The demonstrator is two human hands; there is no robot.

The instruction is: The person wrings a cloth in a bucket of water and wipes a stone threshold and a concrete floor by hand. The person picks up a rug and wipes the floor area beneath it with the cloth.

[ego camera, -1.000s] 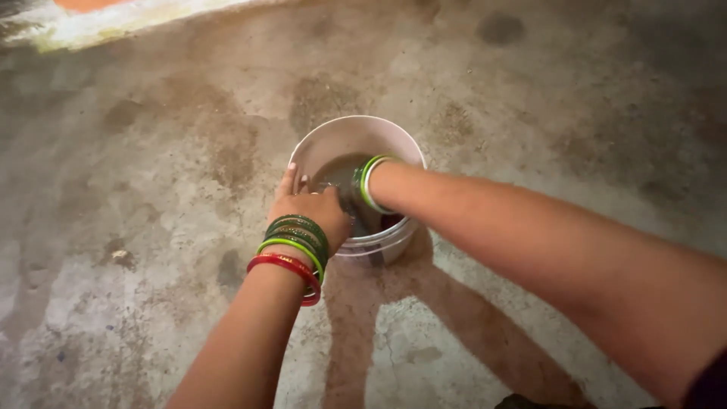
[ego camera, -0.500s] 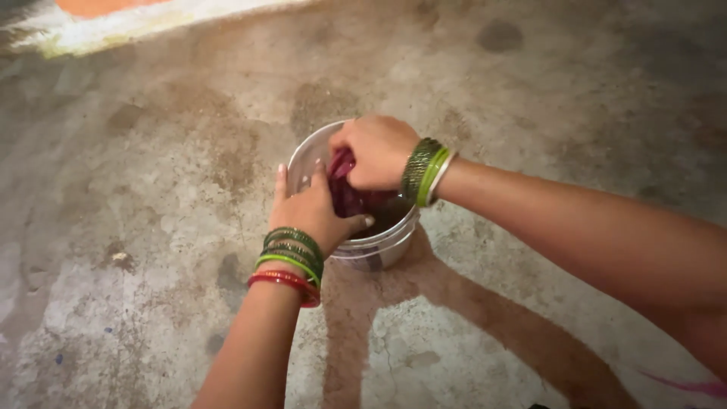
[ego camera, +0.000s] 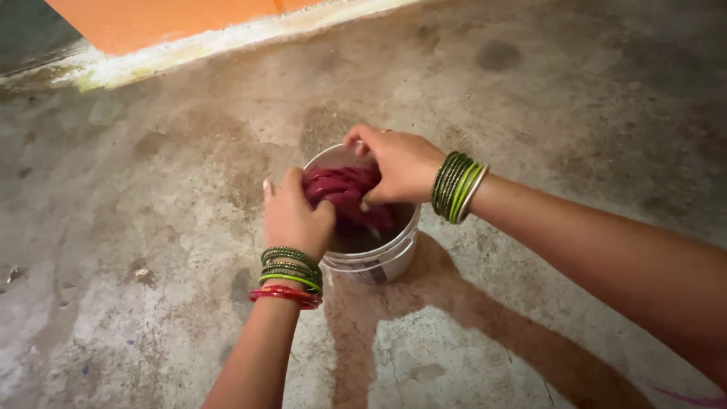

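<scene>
My left hand [ego camera: 294,216] is closed on the near side of a wet maroon cloth [ego camera: 342,193], thumb and fingers wrapped round a bunched fold; my right hand [ego camera: 400,163] grips the far side of the same cloth from above, fingers curled down into it; both hands are clenched on the fabric, and the cloth sits bundled between them, lifted to the mouth of a small white bucket [ego camera: 379,254], its lower part hanging down inside.

Each wrist carries bangles; green and red ones [ego camera: 289,277] on the left, green with a pale one [ego camera: 457,187] on the right.

Inside the bucket I see dark water below the cloth, though how deep I cannot tell; the bucket stands upright on a stained concrete floor [ego camera: 151,227], with a damp dark streak [ego camera: 469,318] running away from its base toward me; well beyond it, an orange wall [ego camera: 166,21] meets the floor along a pale painted edge.

As I judge it, the cloth is already soaked and gathered up out of the water, so the dipping part looks done; the bundle looks heavy and wet, gripped as if for wringing, so squeezing the water out seems to be the part in hand, with the cloth not yet clear of the bucket.
</scene>
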